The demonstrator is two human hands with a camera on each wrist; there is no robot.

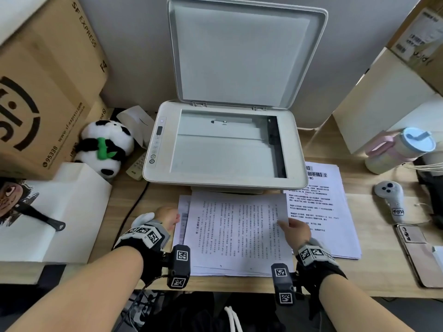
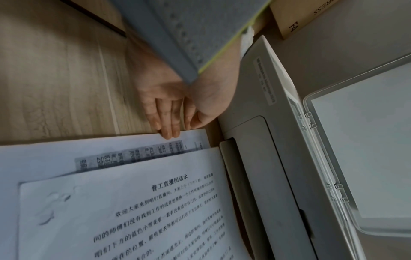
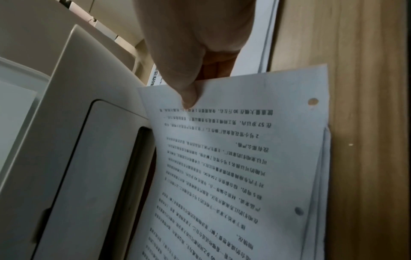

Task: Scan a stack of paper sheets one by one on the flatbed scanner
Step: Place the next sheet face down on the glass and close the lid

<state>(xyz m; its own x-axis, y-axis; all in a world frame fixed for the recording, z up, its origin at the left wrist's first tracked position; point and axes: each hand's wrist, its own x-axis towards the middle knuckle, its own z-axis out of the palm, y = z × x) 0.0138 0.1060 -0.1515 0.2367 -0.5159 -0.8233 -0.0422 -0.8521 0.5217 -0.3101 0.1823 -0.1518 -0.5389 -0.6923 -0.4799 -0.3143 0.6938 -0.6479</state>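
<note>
A white flatbed scanner [image 1: 223, 144] stands at the back of the desk with its lid [image 1: 244, 53] raised and its glass [image 1: 225, 149] bare. In front of it lies a stack of printed sheets [image 1: 239, 236]. My right hand [image 1: 296, 230] pinches the right edge of the top sheet [image 3: 222, 158], thumb on top, and that edge is lifted a little off the stack. My left hand [image 1: 169, 218] lies at the stack's left edge, straight fingers [image 2: 170, 126] touching a lower sheet [image 2: 142, 140].
A second pile of printed paper [image 1: 323, 207] lies right of the stack. A panda plush [image 1: 105, 144] and cardboard boxes [image 1: 43, 80] are at the left. A tumbler [image 1: 400, 149], a controller [image 1: 390, 200] and a phone [image 1: 417, 252] are at the right.
</note>
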